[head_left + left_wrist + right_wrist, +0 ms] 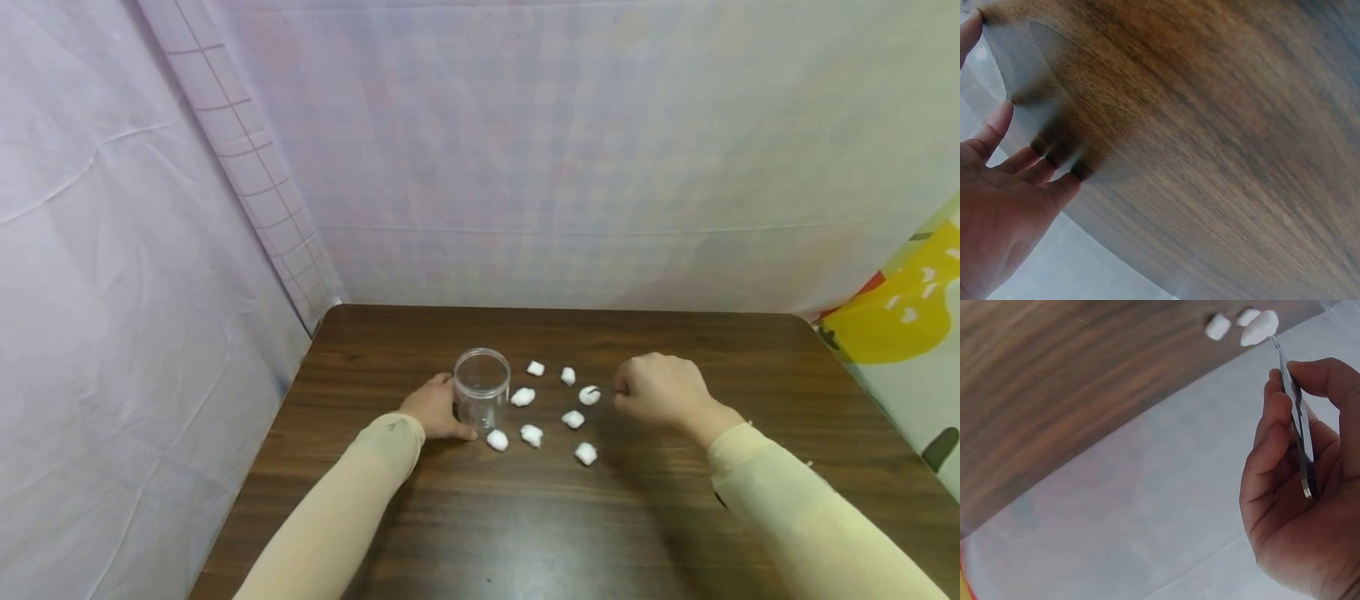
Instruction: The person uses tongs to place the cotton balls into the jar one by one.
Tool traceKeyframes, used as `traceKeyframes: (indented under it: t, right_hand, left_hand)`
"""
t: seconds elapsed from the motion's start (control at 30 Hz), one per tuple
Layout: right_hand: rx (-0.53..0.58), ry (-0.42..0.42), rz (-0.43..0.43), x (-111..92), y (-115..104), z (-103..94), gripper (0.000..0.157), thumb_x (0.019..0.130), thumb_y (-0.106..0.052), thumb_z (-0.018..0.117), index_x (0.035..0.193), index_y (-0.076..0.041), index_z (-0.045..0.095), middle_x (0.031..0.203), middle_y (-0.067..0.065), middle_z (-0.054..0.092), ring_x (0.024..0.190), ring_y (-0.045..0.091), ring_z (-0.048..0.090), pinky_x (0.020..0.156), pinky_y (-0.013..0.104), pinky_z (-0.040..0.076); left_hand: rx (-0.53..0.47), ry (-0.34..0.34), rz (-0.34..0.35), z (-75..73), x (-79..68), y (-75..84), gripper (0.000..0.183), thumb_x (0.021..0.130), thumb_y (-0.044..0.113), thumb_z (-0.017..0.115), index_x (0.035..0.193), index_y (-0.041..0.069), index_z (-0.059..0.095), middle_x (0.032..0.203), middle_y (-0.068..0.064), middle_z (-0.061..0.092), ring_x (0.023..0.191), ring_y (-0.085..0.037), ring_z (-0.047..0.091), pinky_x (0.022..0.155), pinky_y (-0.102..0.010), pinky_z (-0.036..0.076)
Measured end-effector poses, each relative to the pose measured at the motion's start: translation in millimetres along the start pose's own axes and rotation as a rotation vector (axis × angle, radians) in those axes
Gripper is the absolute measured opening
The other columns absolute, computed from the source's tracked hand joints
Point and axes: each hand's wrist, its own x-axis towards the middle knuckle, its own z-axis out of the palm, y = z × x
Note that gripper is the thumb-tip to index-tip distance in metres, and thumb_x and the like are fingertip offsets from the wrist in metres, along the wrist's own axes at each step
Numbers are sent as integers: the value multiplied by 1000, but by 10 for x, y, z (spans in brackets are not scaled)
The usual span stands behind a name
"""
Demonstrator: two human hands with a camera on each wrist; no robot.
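A clear open-topped jar [482,392] stands upright on the table. My left hand [437,408] holds it low on its left side, thumb in front and fingers behind; in the left wrist view, fingertips [1002,119] meet its clear edge. Several white cotton balls [522,397] lie to the right of the jar, one close against its base. In my right hand [663,390] is a pair of metal tweezers [1305,456], pinched between thumb and fingers. Their tips meet a cotton ball [1262,327]; I cannot tell whether they grip it.
The dark wood-grain table [525,542] carries everything. Behind it hangs a pale patterned curtain [562,167], and a white sheet [97,292] hangs at the left. A yellow printed shape [892,325] shows beyond the table's right edge.
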Motion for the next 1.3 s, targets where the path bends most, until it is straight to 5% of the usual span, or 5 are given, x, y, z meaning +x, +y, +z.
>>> traceKeyframes:
  t: [0.6,0.87,1.3]
  right_hand:
    - [-11,140,-147,540,-742,-566,11,79,-21,65,70,-27,67,61,-12,54,52,12,48,41,33,38]
    - [-16,136,-218,704,-1057,-440,26,75,-20,65,55,-25,49,52,-10,43,48,11,40,39,31,32]
    - [-30,133,-265,760,-1142,-204,30,72,-20,65,52,-25,43,54,-9,45,48,12,41,38,32,34]
  left_hand:
    - [6,10,-8,-20,-21,5,89,68,50,88,140,11,55,149,-18,43,134,-34,44,106,-48,41]
    - [4,18,-8,-21,-24,18,87,68,49,89,139,10,56,149,-18,44,133,-34,46,105,-47,42]
    - [26,36,5,3,-5,25,92,65,50,89,140,9,55,147,-19,46,131,-34,48,105,-46,43]
